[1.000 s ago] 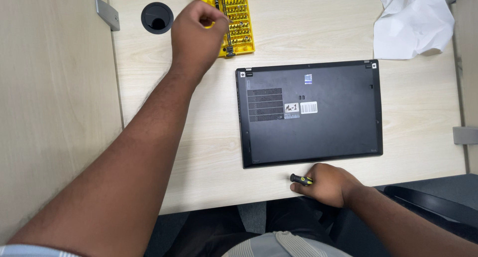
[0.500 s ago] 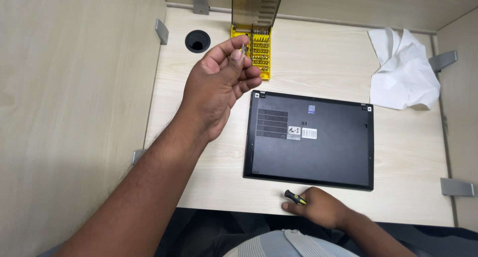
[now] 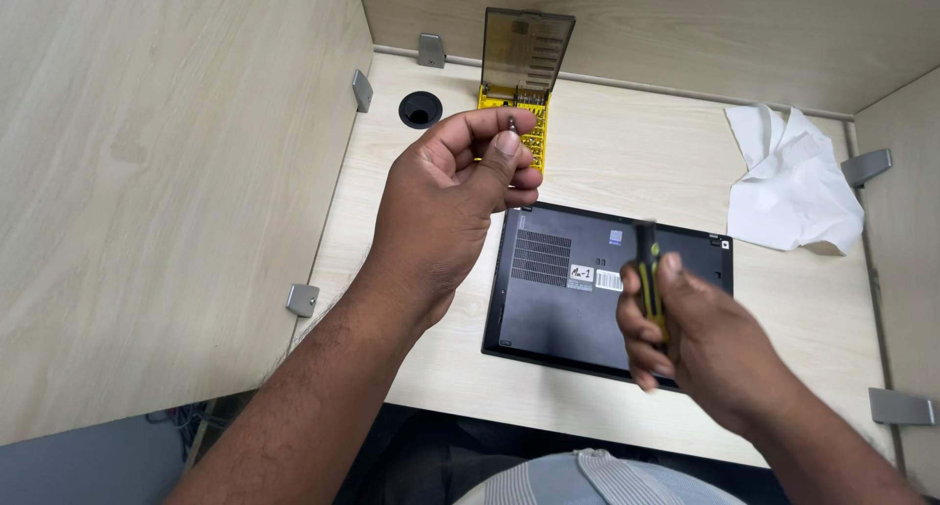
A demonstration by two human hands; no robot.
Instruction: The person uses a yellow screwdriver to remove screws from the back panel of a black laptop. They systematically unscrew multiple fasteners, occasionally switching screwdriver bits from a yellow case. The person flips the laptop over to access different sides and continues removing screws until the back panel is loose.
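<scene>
A small metal screwdriver bit (image 3: 511,124) is pinched between the thumb and forefinger of the left hand (image 3: 446,206), its tip poking just above the fingertips. That hand is raised above the worktop (image 3: 627,123), its other fingers curled in toward the palm. Just beyond its fingertips stands a yellow bit case (image 3: 517,114) with its smoky clear lid (image 3: 527,53) tilted up and open; rows of bits fill the tray, though they are too small to tell apart.

The right hand (image 3: 700,344) is closed around a black and yellow screwdriver handle (image 3: 648,280), held roughly upright, with the top end rising past the thumb and blurred. This hand is lower and nearer the body than the left, well apart from it.

Beneath and between both hands lies a dark laptop (image 3: 587,309), flat on the worktop with its underside up, showing a vent grille and a few small labels. The right hand overlaps its near right corner in the head view.

Past the right hand, toward the far right corner, a crumpled white cloth (image 3: 788,182) rests on the worktop. Beyond the left hand, left of the case, is a round cable hole (image 3: 420,109). Pale wooden partition walls (image 3: 166,172) close in the worktop, fixed with grey metal brackets (image 3: 303,298).
</scene>
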